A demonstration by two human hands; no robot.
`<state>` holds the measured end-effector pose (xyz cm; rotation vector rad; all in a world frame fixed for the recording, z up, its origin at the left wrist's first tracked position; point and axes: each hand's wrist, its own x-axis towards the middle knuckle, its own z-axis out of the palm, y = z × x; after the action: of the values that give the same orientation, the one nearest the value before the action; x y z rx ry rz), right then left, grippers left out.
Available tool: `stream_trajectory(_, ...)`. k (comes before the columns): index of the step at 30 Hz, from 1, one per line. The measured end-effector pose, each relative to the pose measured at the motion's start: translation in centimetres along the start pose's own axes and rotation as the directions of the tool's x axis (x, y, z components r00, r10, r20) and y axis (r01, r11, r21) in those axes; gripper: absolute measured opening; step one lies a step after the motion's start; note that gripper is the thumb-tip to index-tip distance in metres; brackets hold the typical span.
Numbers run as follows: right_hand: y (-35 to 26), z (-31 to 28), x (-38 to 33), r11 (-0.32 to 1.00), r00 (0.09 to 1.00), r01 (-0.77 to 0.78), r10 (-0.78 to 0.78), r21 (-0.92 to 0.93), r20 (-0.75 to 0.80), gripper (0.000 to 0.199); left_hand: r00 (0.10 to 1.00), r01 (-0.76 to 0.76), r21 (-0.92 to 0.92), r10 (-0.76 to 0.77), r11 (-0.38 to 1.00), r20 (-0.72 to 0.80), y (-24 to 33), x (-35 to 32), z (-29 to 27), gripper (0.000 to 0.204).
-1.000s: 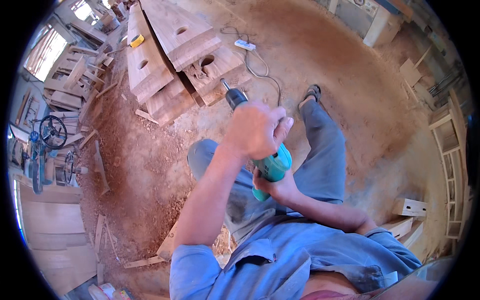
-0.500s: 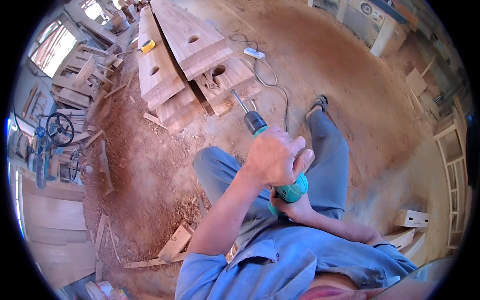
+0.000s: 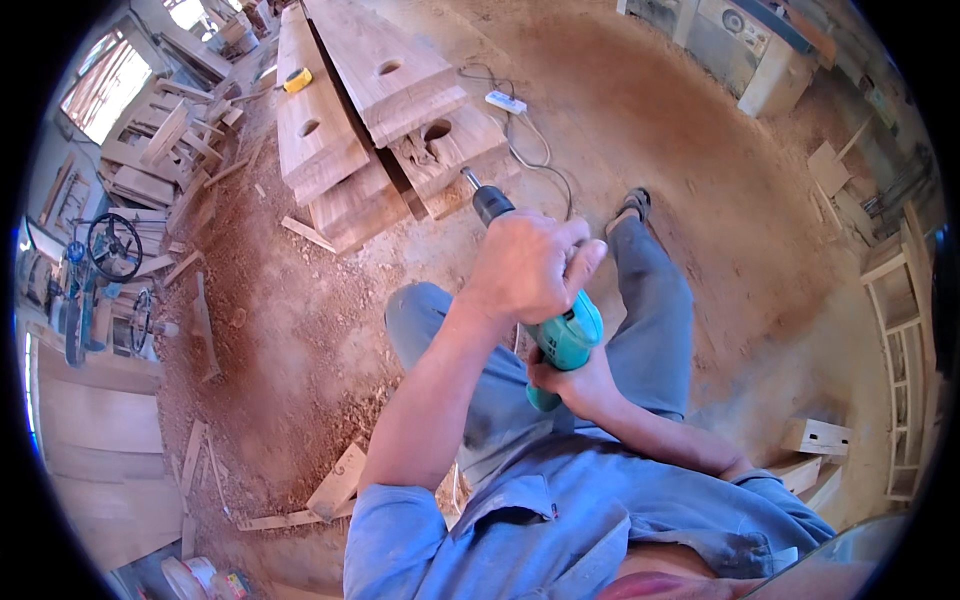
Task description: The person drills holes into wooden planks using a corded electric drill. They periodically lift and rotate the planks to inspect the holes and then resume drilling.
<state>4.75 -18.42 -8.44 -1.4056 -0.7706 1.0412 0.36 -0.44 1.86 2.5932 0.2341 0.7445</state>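
A teal power drill with a black chuck points away from me, up and to the left. My left hand is wrapped over the front of its body, thumb raised. My right hand is closed round its handle, lower down. The short visible length of the bit meets the end face of the lower right timber beam in the picture; how deep it sits is hidden. That beam has a round hole on top with curled shavings beside it.
Another thick beam with a hole overlaps it. More beams lie to the left, bearing a yellow tape measure. A white power strip and its cord lie right of the stack. Wood scraps and shavings litter the floor at left.
Both hands and the drill have moved forward and slightly left, toward the beam. The bit, which showed longer and in front of the beam, now shows shorter at its end face.
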Motion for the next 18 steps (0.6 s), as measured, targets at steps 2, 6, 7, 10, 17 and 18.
stream_trajectory(2,-0.2,-0.6,-1.8,0.999,1.000,0.009,-0.009,-0.040,-0.012,0.021,1.000,-0.017,-0.018,0.016,1.000,-0.020,2.2,-1.3,1.1,0.026)
stream_trajectory(6,-1.8,-1.3,-4.0,0.998,1.000,-0.008,0.009,0.067,-0.017,0.027,0.999,0.005,-0.031,-0.007,1.000,-0.053,4.2,-1.5,1.4,0.027)
stream_trajectory(7,-1.7,-1.4,-3.6,0.999,0.999,-0.030,0.029,0.033,0.023,0.030,0.999,0.027,-0.045,-0.029,0.999,-0.046,3.9,-1.4,1.3,0.028)
stream_trajectory(10,-1.4,-1.1,-2.9,0.999,0.998,-0.040,0.040,-0.009,0.050,0.035,0.997,0.069,-0.052,-0.070,0.996,-0.023,3.3,-1.0,0.3,0.028)
stream_trajectory(17,-1.0,0.7,-1.8,0.998,1.000,-0.014,0.015,0.059,-0.012,0.022,0.999,0.048,-0.017,-0.049,0.999,-0.023,1.8,-1.3,0.5,0.028)
stream_trajectory(18,-1.1,0.6,-1.3,0.993,0.996,-0.079,0.075,0.085,0.044,0.022,0.998,0.050,-0.014,-0.051,0.999,-0.021,1.5,-1.1,0.3,0.028)
